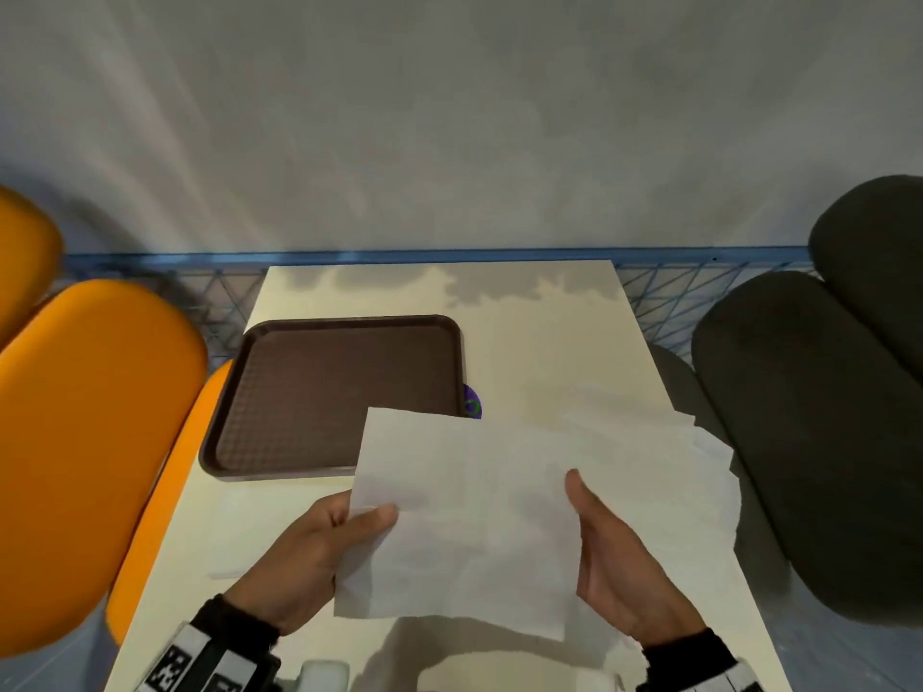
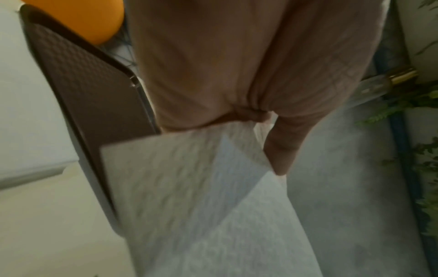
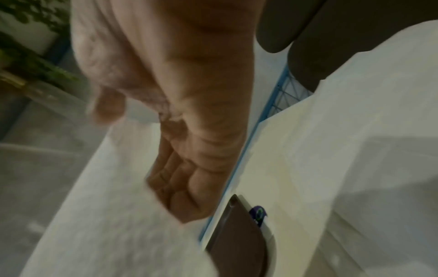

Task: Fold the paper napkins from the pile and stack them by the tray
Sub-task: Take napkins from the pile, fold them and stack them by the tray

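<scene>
A white paper napkin (image 1: 469, 521) hangs unfolded in the air over the near part of the table. My left hand (image 1: 324, 541) pinches its left edge, thumb on top (image 2: 279, 153). My right hand (image 1: 619, 556) holds the right edge, with the thumb on the sheet and the fingers (image 3: 189, 187) behind it. The brown tray (image 1: 339, 387) lies on the table's left half, just beyond the napkin. The pile of loose white napkins (image 1: 664, 432) lies on the table's right side, partly hidden by the held sheet.
The cream table (image 1: 539, 332) is narrow. An orange seat (image 1: 85, 432) stands on its left and a dark seat (image 1: 809, 432) on its right. A purple sticker (image 1: 472, 404) shows by the tray's right rim. A blue rail (image 1: 449, 256) runs behind the table.
</scene>
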`<state>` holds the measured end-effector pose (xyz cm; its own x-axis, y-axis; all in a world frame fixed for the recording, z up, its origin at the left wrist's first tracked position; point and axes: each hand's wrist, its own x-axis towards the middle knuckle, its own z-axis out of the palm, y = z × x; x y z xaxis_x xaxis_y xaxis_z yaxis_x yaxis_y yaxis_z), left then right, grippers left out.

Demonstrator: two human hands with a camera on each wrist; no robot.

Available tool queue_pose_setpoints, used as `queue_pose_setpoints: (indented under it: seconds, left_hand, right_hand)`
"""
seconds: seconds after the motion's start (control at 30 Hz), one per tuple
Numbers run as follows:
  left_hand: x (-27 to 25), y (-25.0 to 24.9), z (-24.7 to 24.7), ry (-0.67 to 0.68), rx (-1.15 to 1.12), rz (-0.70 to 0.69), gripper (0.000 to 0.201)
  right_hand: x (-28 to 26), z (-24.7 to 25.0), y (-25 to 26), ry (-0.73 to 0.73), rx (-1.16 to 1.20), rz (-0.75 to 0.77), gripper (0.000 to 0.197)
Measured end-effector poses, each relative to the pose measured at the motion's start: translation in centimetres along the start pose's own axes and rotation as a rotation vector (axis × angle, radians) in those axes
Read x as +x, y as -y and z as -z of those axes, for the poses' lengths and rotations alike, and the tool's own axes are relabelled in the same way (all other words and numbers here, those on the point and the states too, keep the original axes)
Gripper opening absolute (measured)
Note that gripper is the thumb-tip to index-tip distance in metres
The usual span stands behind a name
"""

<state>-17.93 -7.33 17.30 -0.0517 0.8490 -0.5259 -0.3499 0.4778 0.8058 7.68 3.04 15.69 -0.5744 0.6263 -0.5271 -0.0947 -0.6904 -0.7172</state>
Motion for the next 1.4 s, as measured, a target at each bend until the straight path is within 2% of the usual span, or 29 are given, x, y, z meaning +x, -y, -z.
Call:
queue_pose_setpoints:
  seconds: [0.1,0.23,0.33,0.37,0.43,0.5,0.6,0.7,0.77,0.83,0.87,0.93,1.1,1.17,1.23,1.3,1.4]
  left_hand:
    - [-0.7,-0.7,1.4,-0.003,0.026,-0.032,0.028]
    - [-1.2,-1.7,2.7,-0.001,0.058,-0.125,0.030]
    - [-1.4,-2.0,3.5,0.032,0.100,-0.208,0.028]
    - [-1.4,-2.1,3.9,0.051,0.120,-0.226,0.034]
    - [-1.5,-2.7,4.5,0.090,0.166,-0.247,0.045]
    - [-1.6,-3.4,5.2,0.116,0.218,-0.276,0.047]
    - [-1.5,-4.0,5.9,0.142,0.246,-0.304,0.046]
    - [-1.5,-4.3,6.2,0.110,0.267,-0.355,0.037]
    - [-1.7,-4.6,6.5,0.088,0.307,-0.403,0.029]
    - [-1.9,-4.8,6.6,0.107,0.294,-0.410,0.030]
    - [-1.9,-4.9,6.5,0.106,0.277,-0.408,0.023]
    - [-2.0,-4.9,6.5,0.094,0.262,-0.407,0.021]
    - [-1.9,-4.9,6.6,0.068,0.110,-0.456,0.038]
    - [-2.1,-5.3,5.9,-0.021,0.246,-0.507,0.047]
    - [-2.3,-5.6,5.4,-0.109,0.410,-0.532,0.040]
    - [-2.5,-6.0,4.9,-0.146,0.448,-0.545,0.028]
    - [-3.2,-6.8,4.3,-0.102,0.508,-0.585,0.029]
  right_hand:
    - [0.7,-0.8,-0.6,0.051,-0.234,0.116,0.068]
    - [0.3,-2.2,0.3,-0.009,-0.235,0.285,0.045]
    - [-0.3,-3.2,0.9,-0.001,-0.317,0.345,0.025]
    - [-0.4,-3.4,0.9,-0.002,-0.342,0.362,0.022]
    - [-0.3,-3.6,0.9,-0.034,-0.362,0.383,0.021]
    - [-0.3,-3.9,0.9,-0.054,-0.357,0.407,0.020]
    - [-0.4,-3.7,0.7,-0.064,-0.399,0.473,0.036]
    - [-0.9,-3.8,1.0,-0.019,-0.414,0.554,0.016]
    - [-1.0,-3.7,1.0,-0.007,-0.423,0.575,0.022]
    - [-0.9,-3.4,0.7,-0.007,-0.418,0.567,0.046]
    - [-0.9,-3.3,0.6,0.000,-0.429,0.565,0.057]
    - [-0.8,-3.1,0.3,0.010,-0.444,0.583,0.066]
    - [-0.8,-2.4,0.0,0.091,-0.474,0.645,0.060]
    - [-1.0,-2.3,0.1,0.126,-0.520,0.679,0.064]
    - [-1.3,-2.0,0.2,0.140,-0.576,0.707,0.062]
    - [-1.9,-1.6,0.7,0.146,-0.617,0.735,0.052]
    - [-2.6,-1.7,2.2,0.045,-0.676,0.789,0.045]
